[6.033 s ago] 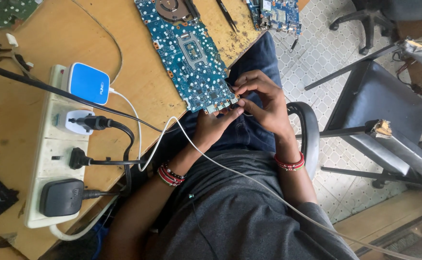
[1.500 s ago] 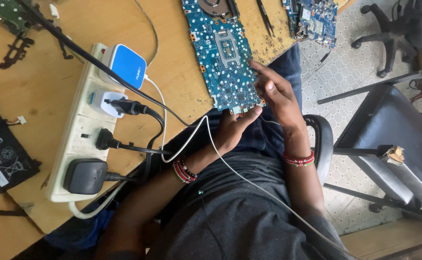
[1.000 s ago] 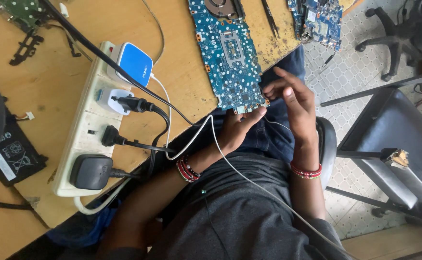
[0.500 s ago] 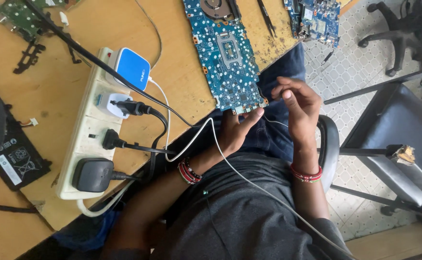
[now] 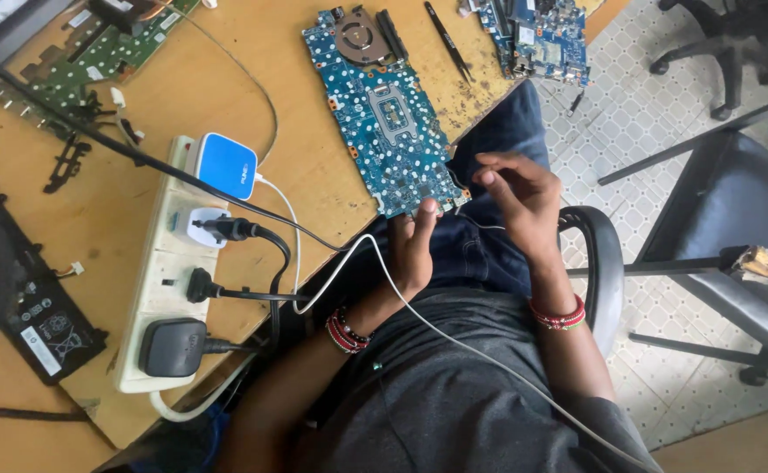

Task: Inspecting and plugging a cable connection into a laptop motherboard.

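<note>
Here the left hand (image 5: 414, 250) props up the near end of a long blue printed circuit board (image 5: 382, 109) dotted with white pads, its fingertips touching the board's near edge where it overhangs the wooden table (image 5: 314, 166). The board lies across the table, running away from the person, with a round cooling fan (image 5: 359, 37) at its far end. The right hand (image 5: 520, 197) hovers just right of the board's near corner, thumb and fingers pinched on a thin dark wire (image 5: 476, 219) that hangs over the lap; whether that wire is joined to the board cannot be told. Both wrists wear red beaded bracelets.

A white cable (image 5: 419, 315) crosses from the table over the left forearm and down over the grey shirt. To the left lies a long white power strip (image 5: 160, 289) carrying a blue and white adapter (image 5: 226, 166), two black plugs and a black charger block (image 5: 172, 348). Far left sits a green circuit board (image 5: 103, 52), and at the left edge a black battery pack (image 5: 38, 320). Black tweezers (image 5: 447, 39) lie just right of the fan, and a second blue board (image 5: 537, 35) sits at the table's far right corner. A dark chair (image 5: 734, 236) stands on the patterned tile floor to the right.
</note>
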